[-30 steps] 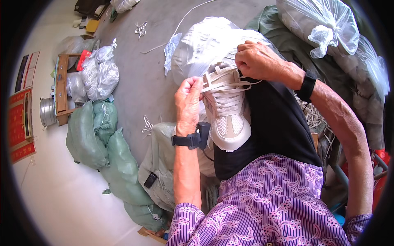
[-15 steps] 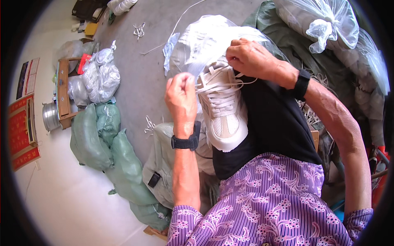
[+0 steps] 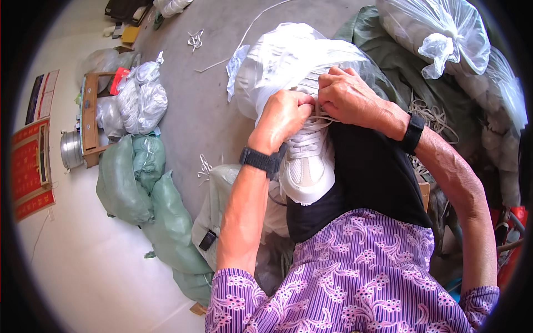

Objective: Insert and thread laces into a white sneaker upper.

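Observation:
On my lap rests a white sneaker, its toe pointing toward me and its upper end partly covered by my hands. My left hand is closed in a pinch at the shoe's upper lacing. Close beside it, my right hand is also closed, with fingers curled at the white shoelace. The lace runs between the two hands; the fingertips partly hide it. Just beyond the shoe lies a clear plastic bag with white items inside.
Green sacks lie along the wall at left, near stuffed clear bags by a wooden frame. Tied plastic bags fill the far right. Loose laces lie right of my leg, and another lace bundle is on the floor.
My left hand has moved right and come over the shoe, close to the right hand. My right hand has shifted slightly right and nearer to me. The loose lace spans a shorter gap.

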